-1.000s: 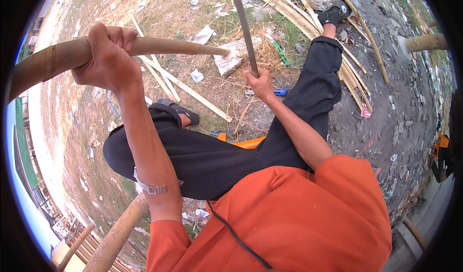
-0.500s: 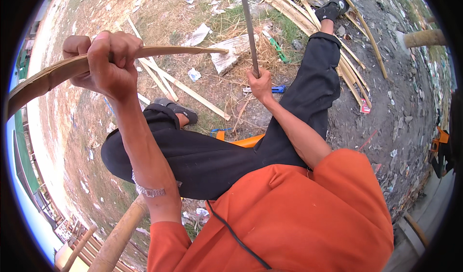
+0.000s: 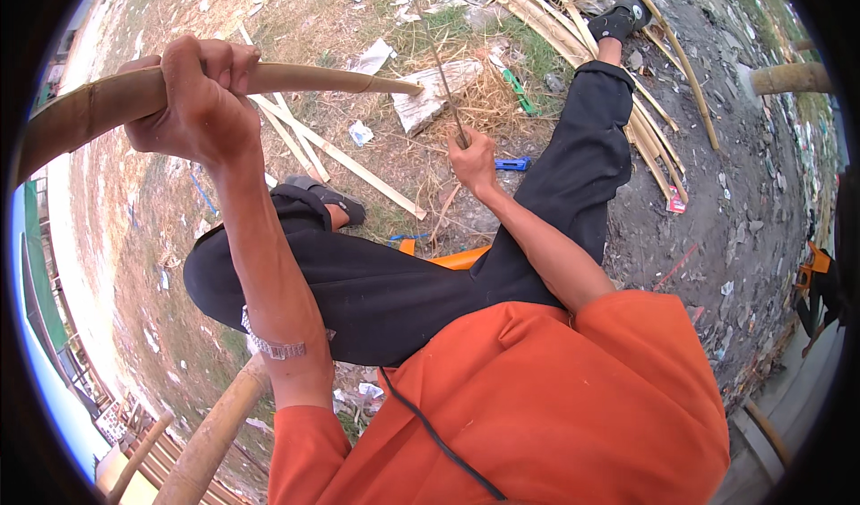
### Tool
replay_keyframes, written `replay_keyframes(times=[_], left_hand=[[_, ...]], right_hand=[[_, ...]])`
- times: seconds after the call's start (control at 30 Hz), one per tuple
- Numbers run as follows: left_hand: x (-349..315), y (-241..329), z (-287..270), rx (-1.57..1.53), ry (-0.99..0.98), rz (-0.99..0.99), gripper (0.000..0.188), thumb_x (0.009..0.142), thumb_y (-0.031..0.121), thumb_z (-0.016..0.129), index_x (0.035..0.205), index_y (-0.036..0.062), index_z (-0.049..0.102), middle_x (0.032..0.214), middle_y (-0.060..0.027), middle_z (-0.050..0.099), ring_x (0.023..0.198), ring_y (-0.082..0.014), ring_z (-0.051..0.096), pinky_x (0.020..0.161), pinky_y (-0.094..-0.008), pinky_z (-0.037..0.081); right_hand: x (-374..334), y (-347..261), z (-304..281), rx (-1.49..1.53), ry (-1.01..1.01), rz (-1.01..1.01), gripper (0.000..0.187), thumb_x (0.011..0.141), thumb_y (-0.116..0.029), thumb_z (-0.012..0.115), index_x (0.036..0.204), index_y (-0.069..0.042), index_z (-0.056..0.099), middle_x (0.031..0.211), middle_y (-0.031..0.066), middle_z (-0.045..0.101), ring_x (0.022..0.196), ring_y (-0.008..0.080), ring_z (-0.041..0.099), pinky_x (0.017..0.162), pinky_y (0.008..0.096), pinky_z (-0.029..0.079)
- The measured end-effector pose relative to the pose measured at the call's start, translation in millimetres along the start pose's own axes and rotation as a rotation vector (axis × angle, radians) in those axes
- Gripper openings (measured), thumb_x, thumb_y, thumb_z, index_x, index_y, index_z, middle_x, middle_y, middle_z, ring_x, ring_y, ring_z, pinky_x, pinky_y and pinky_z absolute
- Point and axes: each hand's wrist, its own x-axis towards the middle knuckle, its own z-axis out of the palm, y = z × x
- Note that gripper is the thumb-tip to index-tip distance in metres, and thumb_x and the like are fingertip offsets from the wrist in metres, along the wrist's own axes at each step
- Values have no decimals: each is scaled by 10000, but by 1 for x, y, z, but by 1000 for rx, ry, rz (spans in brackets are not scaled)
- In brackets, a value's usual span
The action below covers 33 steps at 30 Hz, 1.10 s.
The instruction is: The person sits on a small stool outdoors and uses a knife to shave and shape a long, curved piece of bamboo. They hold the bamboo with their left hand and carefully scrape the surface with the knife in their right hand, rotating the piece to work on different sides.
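Note:
My left hand (image 3: 199, 102) is wrapped round a long bamboo length (image 3: 309, 78), raised at the left. Its thin far end meets a pale, rough block (image 3: 436, 98) on the ground; its thick part runs out past the left rim. In the middle, my right hand (image 3: 473, 159) grips a long-bladed knife (image 3: 445, 81) by the handle. The blade points away from me and shows nearly edge-on, so it looks like a thin line. It passes in front of the block, near the bamboo's tip but to its right.
Split bamboo strips (image 3: 345, 160) lie beyond my left foot, and more strips (image 3: 649, 138) beside my right leg. A blue object (image 3: 512, 164) and a green one (image 3: 518, 91) are on the ground. An orange seat (image 3: 461, 259) shows beneath me. Thick bamboo poles (image 3: 215, 429) stand at lower left.
The bamboo has turned in my left hand, its rounded outer face now showing. My right hand has shifted slightly left, and the knife blade has tipped left and turned edge-on.

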Motion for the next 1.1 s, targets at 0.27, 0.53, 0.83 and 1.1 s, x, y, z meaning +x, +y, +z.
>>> replay_keyframes(times=[0.27,0.53,0.83,1.1], left_hand=[[0,0,3,8,31,-22,244,734,-117,512,642,50,359,489,-53,431,403,-104,419,366,-253,346],[-4,7,13,52,123,18,204,745,-86,533,616,11,407,505,-69,461,401,-114,437,373,-258,362],[-6,6,13,114,153,-2,205,759,-79,520,663,23,370,502,-49,413,406,-115,398,385,-267,344],[-1,6,12,52,164,-19,160,746,-74,543,637,-34,432,521,-92,489,415,-122,456,370,-261,361]], right_hand=[[3,-1,-18,-190,-122,205,308,737,-262,597,771,41,642,729,259,640,742,367,641,705,442,473],[3,34,15,-189,-315,408,280,737,-234,593,603,10,561,494,89,521,378,171,452,378,316,328],[-1,-73,-26,88,-31,-63,253,723,-215,600,632,19,571,572,144,570,524,242,544,523,366,415],[10,51,2,-310,-262,325,372,719,-216,556,795,141,627,737,284,632,740,339,663,714,422,507]])
